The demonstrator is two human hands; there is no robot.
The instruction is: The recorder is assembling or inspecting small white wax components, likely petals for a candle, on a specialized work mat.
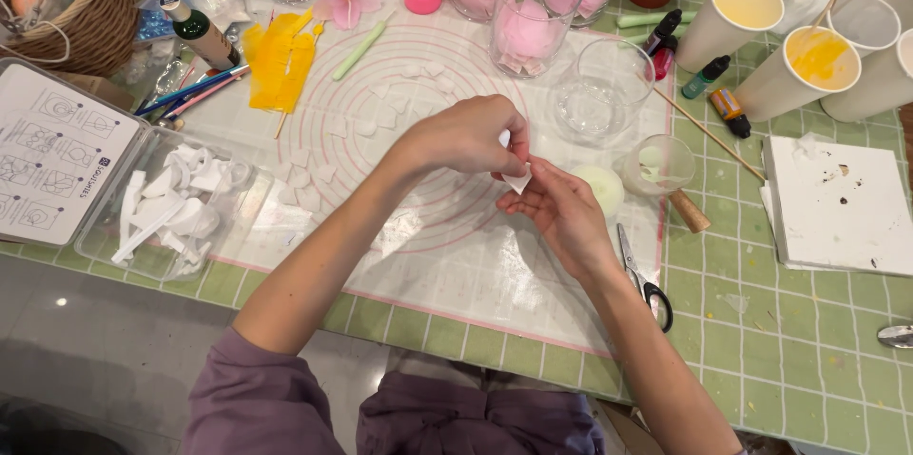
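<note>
Your left hand (466,136) and right hand (561,212) pinch the thin white petal piece (518,179) above the middle of the worktop's silicone mat (456,274); press harder and it could crack.

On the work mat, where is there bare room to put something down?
The near part of the mat, below both hands and left of the scissors, is bare. So is the green cloth toward the near right, below the white slab. The far edge is crowded with glasses, paper cups and bottles.
</note>
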